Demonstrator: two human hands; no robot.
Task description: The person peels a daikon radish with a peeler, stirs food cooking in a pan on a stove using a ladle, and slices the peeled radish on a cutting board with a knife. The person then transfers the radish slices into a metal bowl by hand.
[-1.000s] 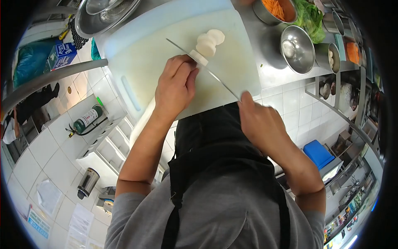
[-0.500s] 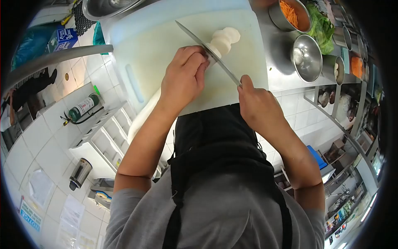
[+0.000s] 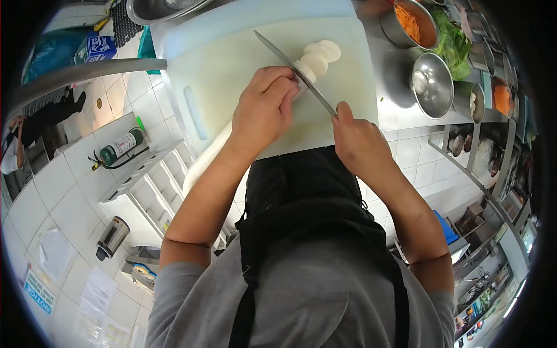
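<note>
My left hand is closed around a long white radish, its fingers curled close to the blade. The radish runs back beneath my left forearm, past the board's near edge, and my hand hides part of it. My right hand grips the handle of a kitchen knife. Its blade slants across the radish's far end, right beside my left fingertips. Several round white slices lie overlapping just beyond the blade. All this is on a pale cutting board.
To the right stand a pot of shredded carrot, leafy greens, a steel bowl and a steel container. A metal basin is at the far left, above a curved metal rail. A person stands at left.
The whole view has shifted slightly to the right. Both hands keep nearly the same pose, with the knife still against the radish.
</note>
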